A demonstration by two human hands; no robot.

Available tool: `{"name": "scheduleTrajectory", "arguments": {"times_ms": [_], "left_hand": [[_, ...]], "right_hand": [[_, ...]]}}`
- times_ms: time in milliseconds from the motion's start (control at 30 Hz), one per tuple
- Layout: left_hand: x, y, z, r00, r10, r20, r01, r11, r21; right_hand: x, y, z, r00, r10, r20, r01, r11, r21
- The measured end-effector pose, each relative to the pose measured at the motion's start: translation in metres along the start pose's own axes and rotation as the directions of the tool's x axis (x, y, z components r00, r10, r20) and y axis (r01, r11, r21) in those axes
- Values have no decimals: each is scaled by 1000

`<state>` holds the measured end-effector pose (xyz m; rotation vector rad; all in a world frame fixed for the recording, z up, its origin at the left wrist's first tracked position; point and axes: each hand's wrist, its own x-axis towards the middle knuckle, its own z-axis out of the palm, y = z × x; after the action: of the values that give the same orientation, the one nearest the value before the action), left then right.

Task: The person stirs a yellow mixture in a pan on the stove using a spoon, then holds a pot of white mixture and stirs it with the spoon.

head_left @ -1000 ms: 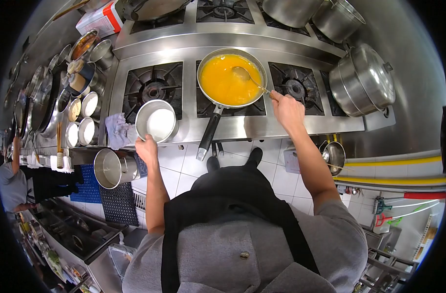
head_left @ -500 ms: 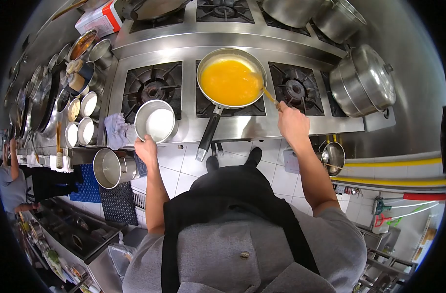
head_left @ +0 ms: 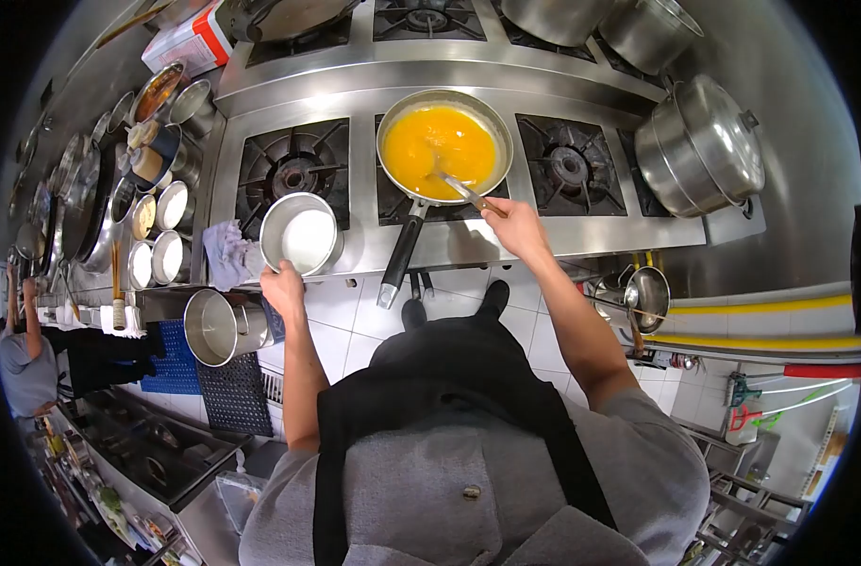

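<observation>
A frying pan (head_left: pixel 501 121) sits on the middle front burner, its black handle (head_left: pixel 404 253) pointing toward me. Yellow-orange liquid (head_left: pixel 449 137), like beaten egg, covers its bottom. My right hand (head_left: pixel 516 229) is closed around the wooden handle of a metal-shafted utensil (head_left: pixel 465 191). The utensil's head dips into the liquid, so I cannot make out its shape. My left hand (head_left: pixel 283 290) grips the near side of a round metal pot (head_left: pixel 335 247) at the stove's front edge. The pot's inside looks bright white.
A bare burner (head_left: pixel 569 168) lies right of the pan, beside a large lidded pot (head_left: pixel 699 151). A crumpled cloth (head_left: pixel 228 255) lies left of my left hand. Several metal containers (head_left: pixel 173 206) line the left side. Another person (head_left: pixel 29 349) stands far left.
My right hand has moved left with the utensil, bringing its head from the pan's right side toward the middle. My left hand and the round pot have stayed in place.
</observation>
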<state>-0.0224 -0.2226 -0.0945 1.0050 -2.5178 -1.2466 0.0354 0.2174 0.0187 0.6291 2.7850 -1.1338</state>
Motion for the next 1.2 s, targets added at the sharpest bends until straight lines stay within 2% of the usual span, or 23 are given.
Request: {"name": "scheduleTrajectory", "arguments": {"times_ms": [100,167,433,567,633,700,733,800,833,900,933,1000,1100,1133,1167,1200], "left_hand": [[-1,1,-2,1000,-3,1,3,1000,7],[-1,2,-3,1000,-7,6,7,1000,-1],[1,-1,1,1000,-9,-13,9,1000,2],[1,-3,1,1000,-13,-18,13,1000,-6],[2,-3,1,1000,-7,-13,7,1000,-14],[-1,0,-1,1000,-12,-6,12,1000,-21],[-2,2,-2,1000,-16,-1,16,999,-28],[-4,5,-3,1000,-14,1,14,999,-33],[-5,6,-4,1000,-10,4,11,999,-36],[-3,4,-2,1000,-8,-8,8,1000,-22],[-2,3,-1,1000,-5,-20,5,1000,-7],[1,-1,1,1000,15,-16,-15,1000,-24],[-2,0,0,1000,25,-7,-25,998,-49],[-3,2,-2,1000,16,-1,-16,998,-58],[-4,4,-3,1000,17,-4,-17,998,-57],[-6,6,-5,1000,19,-14,-20,999,-38]], "right_hand": [[16,12,12,1000,15,26,-17,995,101],[19,14,14,996,61,68,-78,959,274],[9,12,-17,998,11,-63,9,948,317],[12,23,-38,988,0,-155,34,976,213],[2,7,-59,972,-3,-237,9,1000,26],[-2,1,-70,967,-2,-255,-9,999,-43],[0,2,-74,954,-36,-299,-9,989,-149],[7,11,-78,933,-105,-343,-15,944,-330],[10,16,-78,933,-106,-344,-15,944,-330],[16,23,-76,885,-299,-357,88,861,-501],[19,25,-75,885,-298,-358,87,861,-501],[25,28,-71,896,-343,-281,69,734,-676],[27,25,-57,914,-321,-250,92,761,-642],[29,21,-50,937,-244,-249,54,807,-588],[28,13,-43,937,-246,-248,57,809,-586],[26,6,-38,961,-151,-231,30,890,-456]]}}
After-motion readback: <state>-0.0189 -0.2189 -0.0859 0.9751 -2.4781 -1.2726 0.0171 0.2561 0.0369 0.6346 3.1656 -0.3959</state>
